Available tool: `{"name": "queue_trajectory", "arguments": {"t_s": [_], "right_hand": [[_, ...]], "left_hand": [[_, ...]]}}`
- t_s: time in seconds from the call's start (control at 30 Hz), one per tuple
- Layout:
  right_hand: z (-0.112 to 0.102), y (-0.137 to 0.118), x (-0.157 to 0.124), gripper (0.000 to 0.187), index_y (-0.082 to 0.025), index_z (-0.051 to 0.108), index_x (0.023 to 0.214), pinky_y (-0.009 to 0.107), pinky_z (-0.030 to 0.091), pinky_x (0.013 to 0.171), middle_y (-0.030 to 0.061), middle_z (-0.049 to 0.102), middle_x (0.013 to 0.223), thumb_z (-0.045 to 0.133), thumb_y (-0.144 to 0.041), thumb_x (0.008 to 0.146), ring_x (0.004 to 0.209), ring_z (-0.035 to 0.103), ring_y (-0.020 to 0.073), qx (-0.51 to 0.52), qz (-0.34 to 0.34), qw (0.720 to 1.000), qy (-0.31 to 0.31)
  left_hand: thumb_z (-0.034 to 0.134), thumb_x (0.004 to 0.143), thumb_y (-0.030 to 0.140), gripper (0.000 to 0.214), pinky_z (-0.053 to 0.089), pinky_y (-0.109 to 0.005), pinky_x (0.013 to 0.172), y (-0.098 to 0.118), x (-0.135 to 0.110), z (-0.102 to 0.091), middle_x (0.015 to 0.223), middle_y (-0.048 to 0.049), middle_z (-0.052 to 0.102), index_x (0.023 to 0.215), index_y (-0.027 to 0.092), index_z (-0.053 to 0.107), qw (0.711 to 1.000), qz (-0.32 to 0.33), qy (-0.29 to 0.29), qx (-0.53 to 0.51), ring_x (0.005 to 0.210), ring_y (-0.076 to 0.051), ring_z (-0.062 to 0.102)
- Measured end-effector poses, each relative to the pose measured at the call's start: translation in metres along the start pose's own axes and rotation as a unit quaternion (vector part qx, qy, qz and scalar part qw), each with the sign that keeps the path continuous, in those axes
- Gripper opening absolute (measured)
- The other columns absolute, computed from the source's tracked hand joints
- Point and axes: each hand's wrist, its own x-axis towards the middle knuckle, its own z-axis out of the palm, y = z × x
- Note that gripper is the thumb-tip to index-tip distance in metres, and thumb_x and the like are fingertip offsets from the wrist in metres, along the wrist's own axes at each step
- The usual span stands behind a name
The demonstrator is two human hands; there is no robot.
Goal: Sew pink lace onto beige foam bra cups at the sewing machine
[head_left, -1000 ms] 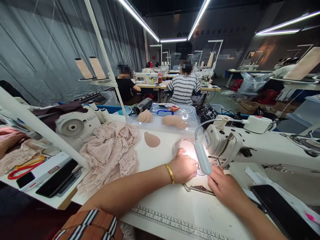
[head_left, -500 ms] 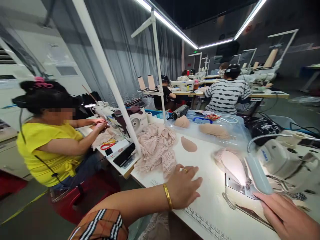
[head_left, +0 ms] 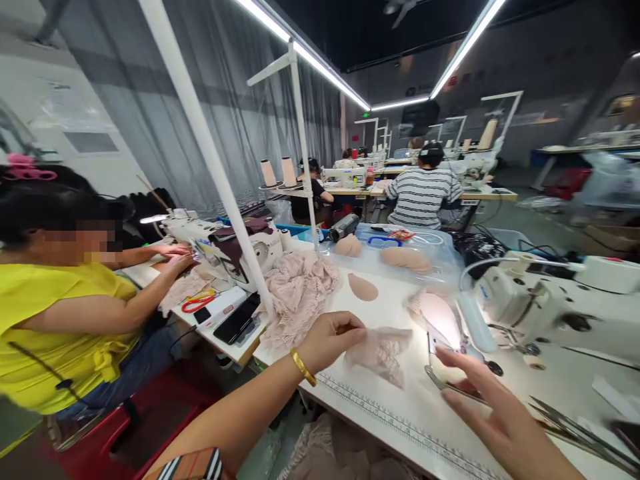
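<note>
My left hand, with a gold bangle at the wrist, pinches a small pink lace piece and holds it just above the white table. My right hand hovers with fingers spread, holding nothing, near the lit needle area of the white sewing machine. A padded cup with lace lies under the machine's lamp. A single beige cup lies further back on the table. A heap of pink lace sits at the table's left.
A clear tray with beige cups stands at the back. A white pole slants across the left. A person in yellow sews at the neighbouring table, where a phone and red scissors lie. A printed ruler runs along the table's front edge.
My left hand went from lying flat on the table to pinching a lace piece and lifting it. My right hand left the lamp and opened in the air. The view turned left.
</note>
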Motion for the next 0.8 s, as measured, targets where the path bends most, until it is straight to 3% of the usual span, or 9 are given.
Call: {"name": "queue_trajectory", "arguments": {"t_s": [0.07, 0.1, 0.23, 0.37, 0.53, 0.6, 0.67, 0.73, 0.8], "right_hand": [[0.012, -0.025, -0.002, 0.066, -0.036, 0.054, 0.145, 0.039, 0.062, 0.083, 0.0092, 0.062, 0.143, 0.067, -0.064, 0.087, 0.105, 0.071, 0.0284, 0.094, 0.067, 0.992, -0.042], [0.017, -0.034, -0.001, 0.066, -0.034, 0.053, 0.144, 0.040, 0.061, 0.085, 0.0094, 0.065, 0.137, 0.067, -0.064, 0.087, 0.104, 0.071, 0.0275, 0.146, 0.089, 0.983, -0.060], [0.025, -0.049, 0.007, 0.047, -0.024, 0.068, 0.105, 0.037, 0.056, 0.082, 0.0052, 0.071, 0.090, 0.062, -0.068, 0.089, 0.088, 0.066, 0.0252, 0.264, 0.130, 0.955, -0.027], [0.018, -0.049, 0.009, 0.046, -0.023, 0.069, 0.095, 0.035, 0.052, 0.077, 0.0030, 0.068, 0.083, 0.064, -0.068, 0.086, 0.083, 0.061, 0.0237, 0.250, 0.138, 0.958, 0.000], [0.011, -0.044, 0.007, 0.040, -0.027, 0.070, 0.111, 0.036, 0.048, 0.085, 0.0017, 0.068, 0.092, 0.056, -0.062, 0.095, 0.090, 0.060, 0.0233, 0.212, 0.126, 0.967, -0.065], [0.010, -0.036, 0.008, 0.041, -0.028, 0.069, 0.114, 0.037, 0.048, 0.088, 0.0017, 0.069, 0.094, 0.060, -0.061, 0.092, 0.092, 0.061, 0.0235, 0.219, 0.138, 0.964, -0.060], [0.011, -0.025, 0.009, 0.049, -0.027, 0.067, 0.119, 0.039, 0.049, 0.092, 0.0041, 0.070, 0.103, 0.065, -0.064, 0.087, 0.100, 0.062, 0.0254, 0.235, 0.170, 0.957, -0.012], [0.011, -0.015, 0.008, 0.059, -0.026, 0.063, 0.124, 0.041, 0.051, 0.094, 0.0083, 0.068, 0.114, 0.062, -0.071, 0.087, 0.108, 0.062, 0.0279, 0.250, 0.201, 0.947, 0.030], [0.013, -0.010, 0.005, 0.063, -0.025, 0.060, 0.129, 0.043, 0.053, 0.094, 0.0106, 0.067, 0.120, 0.053, -0.075, 0.091, 0.112, 0.063, 0.0287, 0.271, 0.202, 0.941, 0.008]], "left_hand": [[0.072, 0.085, 0.046, 0.032, 0.049, -0.027, 0.071, 0.007, -0.001, 0.011, 0.083, -0.0047, 0.070, 0.089, 0.014, 0.070, 0.986, -0.018, -0.027, -0.163, 0.078, -0.016, 0.063], [0.076, 0.081, 0.047, 0.034, 0.047, -0.026, 0.068, 0.008, -0.001, 0.018, 0.080, -0.0038, 0.068, 0.087, 0.015, 0.069, 0.975, -0.036, -0.045, -0.216, 0.074, -0.015, 0.060], [0.078, 0.068, 0.035, 0.028, 0.037, -0.023, 0.061, 0.005, 0.000, 0.041, 0.070, 0.0016, 0.059, 0.081, 0.016, 0.063, 0.935, -0.138, -0.111, -0.308, 0.060, -0.009, 0.049], [0.074, 0.060, 0.023, 0.027, 0.037, -0.023, 0.066, 0.003, 0.004, 0.052, 0.074, 0.0027, 0.058, 0.082, 0.016, 0.061, 0.929, -0.156, -0.138, -0.306, 0.065, -0.009, 0.050], [0.079, 0.068, 0.033, 0.046, 0.042, -0.027, 0.077, 0.010, 0.011, 0.059, 0.094, -0.0006, 0.063, 0.107, 0.018, 0.061, 0.954, -0.058, -0.194, -0.221, 0.084, -0.014, 0.056], [0.077, 0.072, 0.038, 0.036, 0.038, -0.025, 0.070, 0.011, 0.015, 0.064, 0.082, 0.0027, 0.057, 0.097, 0.018, 0.061, 0.973, -0.026, -0.183, -0.139, 0.074, -0.013, 0.050], [0.070, 0.080, 0.046, 0.031, 0.032, -0.025, 0.062, 0.010, 0.018, 0.068, 0.070, 0.0053, 0.047, 0.082, 0.018, 0.057, 0.980, -0.027, -0.165, -0.106, 0.065, -0.011, 0.041], [0.065, 0.083, 0.055, 0.040, 0.028, -0.025, 0.060, 0.009, 0.020, 0.070, 0.067, 0.0060, 0.041, 0.075, 0.018, 0.052, 0.979, -0.041, -0.154, -0.129, 0.063, -0.011, 0.036], [0.066, 0.082, 0.063, 0.048, 0.028, -0.024, 0.061, 0.007, 0.021, 0.072, 0.069, 0.0058, 0.040, 0.075, 0.018, 0.051, 0.976, -0.049, -0.135, -0.166, 0.065, -0.011, 0.036]]}}
